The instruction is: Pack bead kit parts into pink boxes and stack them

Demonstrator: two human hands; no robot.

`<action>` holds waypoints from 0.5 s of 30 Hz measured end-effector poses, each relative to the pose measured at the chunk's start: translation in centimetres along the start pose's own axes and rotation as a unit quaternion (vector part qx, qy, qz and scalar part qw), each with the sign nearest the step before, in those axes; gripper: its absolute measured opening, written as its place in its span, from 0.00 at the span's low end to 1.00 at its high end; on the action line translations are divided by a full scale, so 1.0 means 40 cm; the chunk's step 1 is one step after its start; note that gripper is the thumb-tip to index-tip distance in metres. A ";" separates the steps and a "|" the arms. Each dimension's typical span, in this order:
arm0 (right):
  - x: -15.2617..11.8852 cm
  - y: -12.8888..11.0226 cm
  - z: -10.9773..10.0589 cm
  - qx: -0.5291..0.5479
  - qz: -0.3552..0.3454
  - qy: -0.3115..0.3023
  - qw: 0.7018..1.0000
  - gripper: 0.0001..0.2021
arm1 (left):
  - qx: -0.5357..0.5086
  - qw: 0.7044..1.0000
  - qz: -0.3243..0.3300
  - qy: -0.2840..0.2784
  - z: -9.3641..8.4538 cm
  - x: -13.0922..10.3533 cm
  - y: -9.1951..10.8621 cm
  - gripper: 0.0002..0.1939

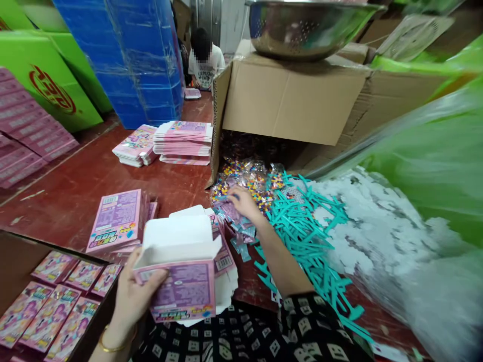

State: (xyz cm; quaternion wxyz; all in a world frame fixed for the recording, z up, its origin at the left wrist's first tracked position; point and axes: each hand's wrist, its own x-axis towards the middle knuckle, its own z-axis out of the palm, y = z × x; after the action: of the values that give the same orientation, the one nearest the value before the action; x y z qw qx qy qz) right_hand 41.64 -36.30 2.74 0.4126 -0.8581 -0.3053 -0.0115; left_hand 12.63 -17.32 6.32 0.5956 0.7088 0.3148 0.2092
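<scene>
My left hand [138, 289] grips an open pink-and-purple cardboard box [184, 289] at its left side, thumb on the printed face. The box's white flap [179, 236] stands up, and its mouth faces away from me. My right hand [244, 203] reaches over a pile of small purple and blue packets [236, 216], its thumb and forefinger slightly apart at the packets. Just beyond the fingers lie clear bags of multicoloured beads [260, 183]. Flat unfolded boxes [225, 251] lie partly behind the held box.
Turquoise plastic sticks [302, 221] and white pieces [381, 236] are heaped to the right. A cardboard carton [290, 100] carries a metal colander [302, 30]. Flat box stacks [183, 141] lie ahead; filled boxes [49, 311] sit lower left. Another person [206, 63] sits far back.
</scene>
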 end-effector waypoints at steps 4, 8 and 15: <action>-0.135 -0.130 -0.093 0.109 -0.092 0.038 0.989 0.10 | 0.007 0.996 0.017 -0.087 0.094 0.005 0.016 0.24; -0.192 -0.189 -0.078 0.131 -0.232 -0.101 0.959 0.09 | -0.016 0.989 -0.054 -0.136 0.153 0.041 -0.029 0.29; 0.078 0.054 -0.015 -0.104 -0.002 0.106 0.989 0.18 | 0.126 0.986 0.085 -0.074 0.158 0.086 -0.142 0.46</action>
State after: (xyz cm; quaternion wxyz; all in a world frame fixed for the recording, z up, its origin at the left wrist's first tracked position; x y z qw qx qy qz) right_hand 45.48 -36.13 2.48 0.3510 -0.8899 -0.2585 -0.1348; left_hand 18.20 -18.91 -0.78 0.5032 0.8158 0.2328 0.1645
